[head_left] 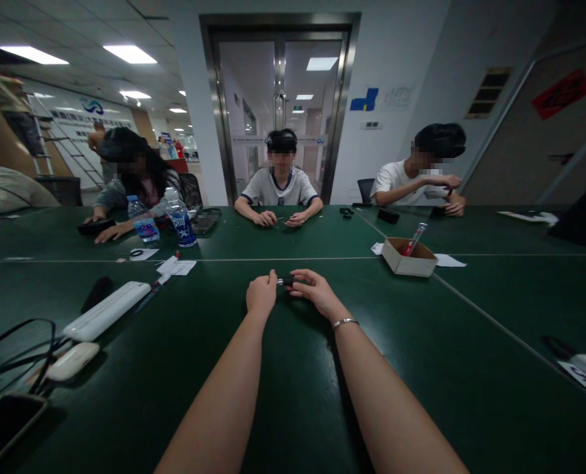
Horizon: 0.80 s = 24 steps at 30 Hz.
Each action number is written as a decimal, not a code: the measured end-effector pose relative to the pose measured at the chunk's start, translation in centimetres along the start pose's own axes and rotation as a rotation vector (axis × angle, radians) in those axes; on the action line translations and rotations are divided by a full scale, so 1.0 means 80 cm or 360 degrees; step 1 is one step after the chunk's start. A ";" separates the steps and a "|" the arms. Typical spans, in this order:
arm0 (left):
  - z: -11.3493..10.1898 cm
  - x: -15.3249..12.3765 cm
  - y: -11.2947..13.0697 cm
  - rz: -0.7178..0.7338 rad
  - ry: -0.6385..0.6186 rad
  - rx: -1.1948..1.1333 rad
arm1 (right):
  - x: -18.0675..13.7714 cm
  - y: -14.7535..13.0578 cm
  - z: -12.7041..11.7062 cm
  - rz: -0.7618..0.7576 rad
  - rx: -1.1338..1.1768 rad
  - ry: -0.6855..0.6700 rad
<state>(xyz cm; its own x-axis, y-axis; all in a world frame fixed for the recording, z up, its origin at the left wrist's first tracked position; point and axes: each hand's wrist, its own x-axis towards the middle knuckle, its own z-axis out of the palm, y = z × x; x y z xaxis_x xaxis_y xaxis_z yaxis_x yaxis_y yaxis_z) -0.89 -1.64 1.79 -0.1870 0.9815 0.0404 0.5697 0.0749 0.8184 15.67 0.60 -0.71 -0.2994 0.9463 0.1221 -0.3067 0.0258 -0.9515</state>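
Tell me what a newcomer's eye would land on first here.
First, the two bare forearms in the lower middle, with the left hand and right hand holding a small black-and-silver piece between them. Next, the person in a white shirt directly across the green table, in front of glass doors. Then the bright red sign at upper right.
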 end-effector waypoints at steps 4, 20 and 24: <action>-0.001 0.001 0.001 0.0031 0.0030 0.0037 | 0.002 0.001 0.000 0.0028 -0.0005 0.0030; 0.001 0.004 -0.003 0.0117 0.0057 0.0013 | 0.003 0.002 0.000 0.0060 -0.0032 0.0069; 0.002 0.006 -0.006 0.0100 0.0029 -0.0006 | 0.004 0.003 -0.001 0.0063 -0.0035 0.0084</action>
<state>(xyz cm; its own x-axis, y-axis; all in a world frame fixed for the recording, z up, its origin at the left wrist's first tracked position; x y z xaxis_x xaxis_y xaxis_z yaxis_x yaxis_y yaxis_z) -1.08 -1.14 1.32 -0.1658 0.9808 0.1023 0.5776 0.0125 0.8162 15.53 0.96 -0.95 -0.2629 0.9623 0.0698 -0.2755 -0.0056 -0.9613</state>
